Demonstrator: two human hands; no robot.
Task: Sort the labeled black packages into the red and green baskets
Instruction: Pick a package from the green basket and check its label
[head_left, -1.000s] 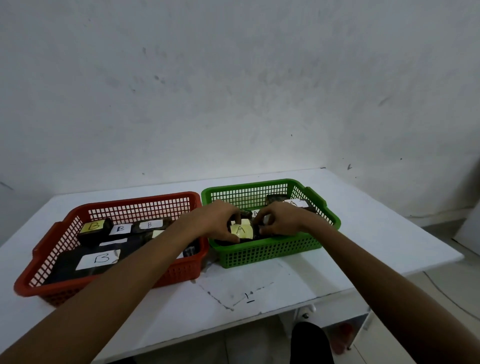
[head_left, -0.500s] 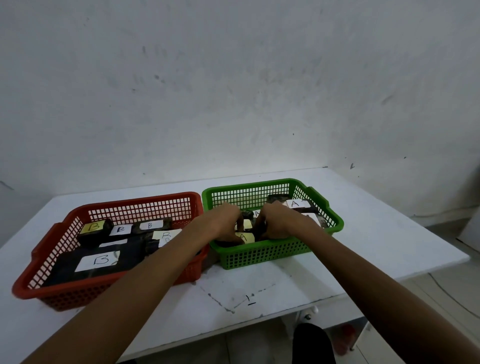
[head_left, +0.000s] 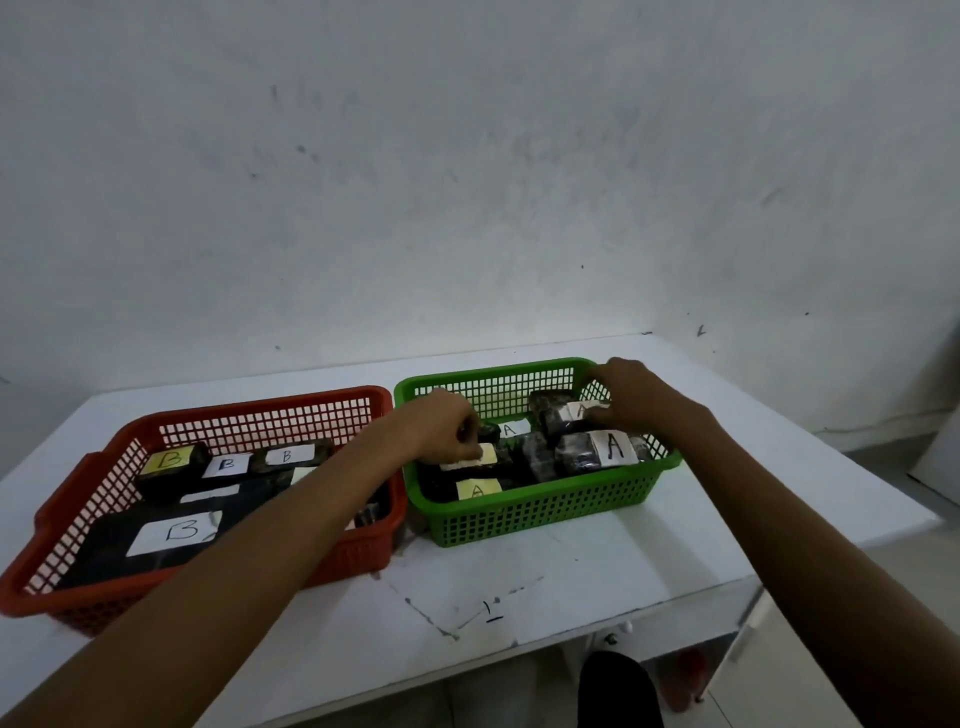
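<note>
Two mesh baskets sit side by side, nearly touching, on the white bench. The red basket on your left holds black packages with white and yellow labels marked B; the largest B package lies flat at its near end. The green basket on your right holds black, shiny wrapped packages marked A: one with a large white label against the right wall, one with a yellow label at the near left corner, and others crowded between them.

Compared with half a second ago, your hands have parted. They were together over the near middle of the green basket; your right hand has since moved to its far right corner, and the yellow-labelled A package now lies uncovered.

Your left hand hovers over the basket's left half, fingers curled, pinching the edge of a pale label on a package. Your right hand rests on the far A package, fingers bent down onto its label; whether they grip it, you cannot tell.
</note>
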